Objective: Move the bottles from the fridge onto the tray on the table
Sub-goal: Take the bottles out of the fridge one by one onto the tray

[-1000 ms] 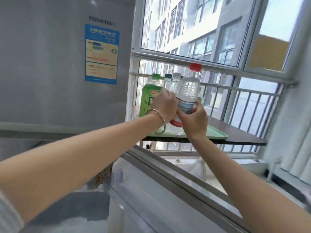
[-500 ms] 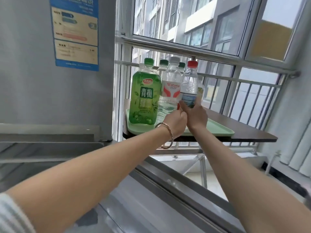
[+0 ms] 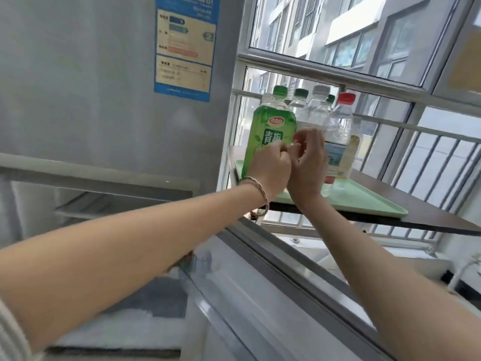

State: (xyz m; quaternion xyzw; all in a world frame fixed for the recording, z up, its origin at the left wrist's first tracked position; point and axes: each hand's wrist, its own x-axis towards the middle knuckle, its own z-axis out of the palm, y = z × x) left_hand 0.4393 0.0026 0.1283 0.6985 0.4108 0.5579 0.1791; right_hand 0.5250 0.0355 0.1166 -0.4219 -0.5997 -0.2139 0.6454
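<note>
Several bottles stand upright together on the pale green tray (image 3: 364,201) on the dark table (image 3: 432,216): a green tea bottle (image 3: 270,126) on the left, a clear grey-capped bottle (image 3: 316,110) in the middle, a clear red-capped bottle (image 3: 341,126) on the right, and green-capped clear ones (image 3: 299,99) behind. My left hand (image 3: 270,166) is curled shut and holds nothing in front of the green bottle. My right hand (image 3: 308,162) hovers beside it with loosely curled, parted fingers, touching no bottle. The two hands nearly meet at the fingertips.
The grey fridge (image 3: 104,100) with a blue label (image 3: 186,45) fills the left. Its open lower door (image 3: 260,295) lies under my forearms. Window frames and a white railing (image 3: 426,152) stand right behind the table.
My right hand has let go of the red-capped bottle, which now stands on the tray. Both hands have pulled back from the bottles and come together. The view has shifted closer.
</note>
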